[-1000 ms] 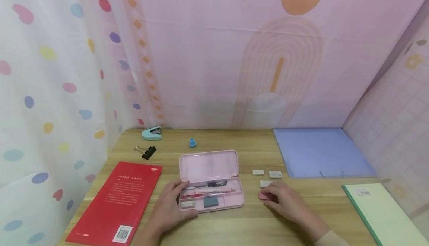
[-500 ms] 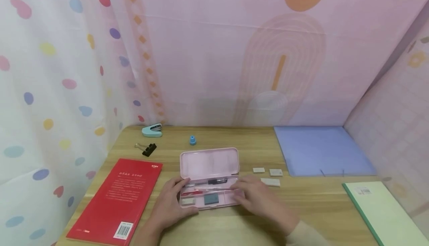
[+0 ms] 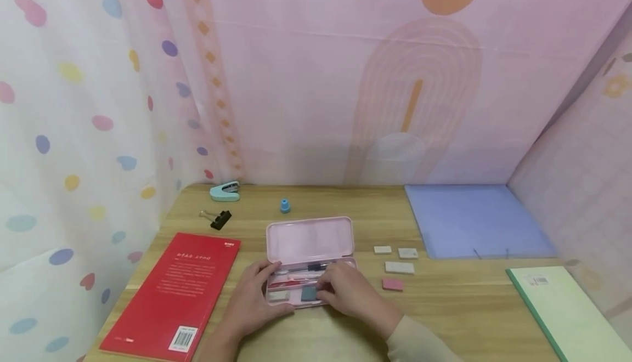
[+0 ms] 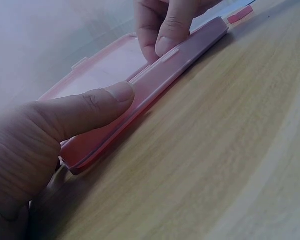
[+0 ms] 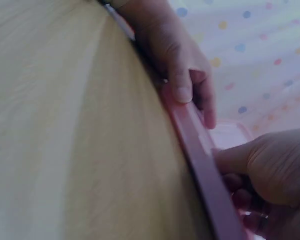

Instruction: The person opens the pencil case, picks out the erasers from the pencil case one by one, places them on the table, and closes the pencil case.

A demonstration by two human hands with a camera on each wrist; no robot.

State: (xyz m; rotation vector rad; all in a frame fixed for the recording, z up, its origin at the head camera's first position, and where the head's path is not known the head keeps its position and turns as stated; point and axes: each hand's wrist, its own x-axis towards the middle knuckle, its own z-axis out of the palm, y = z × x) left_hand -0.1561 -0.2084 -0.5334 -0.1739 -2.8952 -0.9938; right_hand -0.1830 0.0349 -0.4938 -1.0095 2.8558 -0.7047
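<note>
An open pink pencil case lies on the table, its lid tipped back. My left hand grips its left end, the thumb along the front wall in the left wrist view. My right hand reaches into the front compartment, thumb and fingers pinching the right end of a blue-grey eraser. A whitish eraser lies at that compartment's left end. Behind are a black-capped pen and a red pen, partly covered by my right hand. Right of the case lies a pink eraser.
Several pale erasers lie behind the pink one. A red book is at left, with a binder clip, mint stapler and small blue cone-shaped piece behind. A blue folder and green-edged book lie right.
My right hand has left the pink eraser on the table and moved left into the pencil case, onto the blue-grey eraser. My left hand has stayed on the case.
</note>
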